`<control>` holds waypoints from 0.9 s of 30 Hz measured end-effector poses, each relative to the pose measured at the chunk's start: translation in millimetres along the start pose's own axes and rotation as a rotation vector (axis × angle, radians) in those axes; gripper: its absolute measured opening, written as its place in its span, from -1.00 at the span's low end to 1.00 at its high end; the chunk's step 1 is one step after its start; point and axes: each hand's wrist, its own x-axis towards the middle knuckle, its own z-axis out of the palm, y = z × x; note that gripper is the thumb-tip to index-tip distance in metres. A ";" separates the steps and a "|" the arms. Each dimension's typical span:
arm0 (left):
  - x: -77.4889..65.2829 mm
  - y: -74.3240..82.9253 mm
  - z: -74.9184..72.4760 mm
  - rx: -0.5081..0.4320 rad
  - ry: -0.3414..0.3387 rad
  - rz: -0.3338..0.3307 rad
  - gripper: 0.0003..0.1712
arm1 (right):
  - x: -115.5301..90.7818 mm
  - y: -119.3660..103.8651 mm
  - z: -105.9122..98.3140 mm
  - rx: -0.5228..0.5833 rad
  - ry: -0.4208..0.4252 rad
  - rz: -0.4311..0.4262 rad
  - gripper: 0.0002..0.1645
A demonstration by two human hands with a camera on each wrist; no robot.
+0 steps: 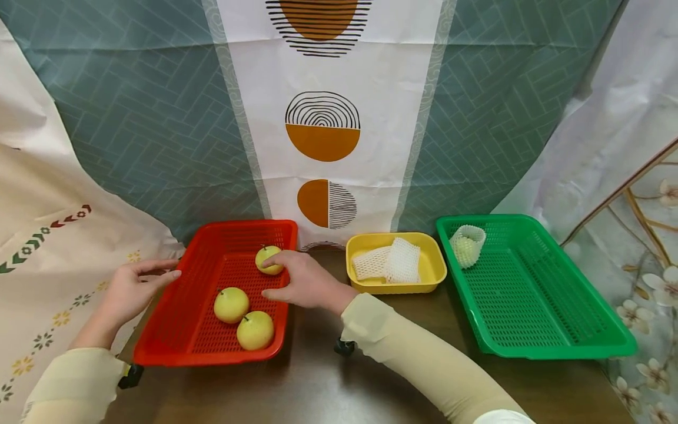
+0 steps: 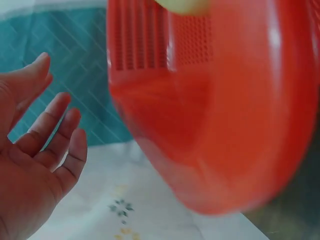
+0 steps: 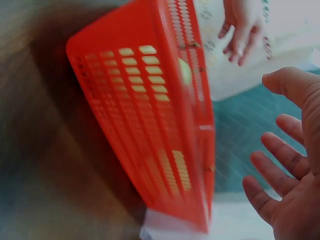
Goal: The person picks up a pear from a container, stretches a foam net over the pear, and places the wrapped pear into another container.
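Currently three pears (image 1: 231, 305) lie in the red basket (image 1: 206, 358), left: one far, two near. Right hand (image 1: 307, 281) over the basket's right rim, thumb and fingers apart, by the far pear (image 1: 262, 257); contact hard to judge. Left hand (image 1: 130, 291) beside the left rim, thumb and fingers apart. Rightward: yellow tray (image 1: 394, 289) with foam nets (image 1: 404, 262), then green basket (image 1: 535, 306), a netted fruit (image 1: 467, 250) at its far left.

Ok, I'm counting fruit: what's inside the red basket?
Three yellow pears; the right hand covers part of the farthest, and whatever lies beneath them is hidden.
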 end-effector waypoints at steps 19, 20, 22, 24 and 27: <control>-0.9 -60.9 6.1 -0.200 -0.196 -0.164 -0.39 | 23.3 -14.0 59.1 -0.252 -0.374 0.003 -0.50; -1.0 -62.5 6.7 -0.217 -0.200 -0.162 -0.39 | 23.7 -14.3 60.4 -0.265 -0.380 0.004 -0.50; -0.9 -65.2 8.0 -0.241 -0.215 -0.159 -0.40 | 24.2 -14.8 62.6 -0.287 -0.390 0.008 -0.48; -1.1 -67.2 9.0 -0.272 -0.232 -0.170 -0.40 | 24.8 -15.5 65.0 -0.309 -0.397 0.008 -0.46; -1.5 -70.3 9.7 -0.296 -0.253 -0.188 -0.39 | 25.5 -16.9 67.1 -0.328 -0.412 0.006 -0.42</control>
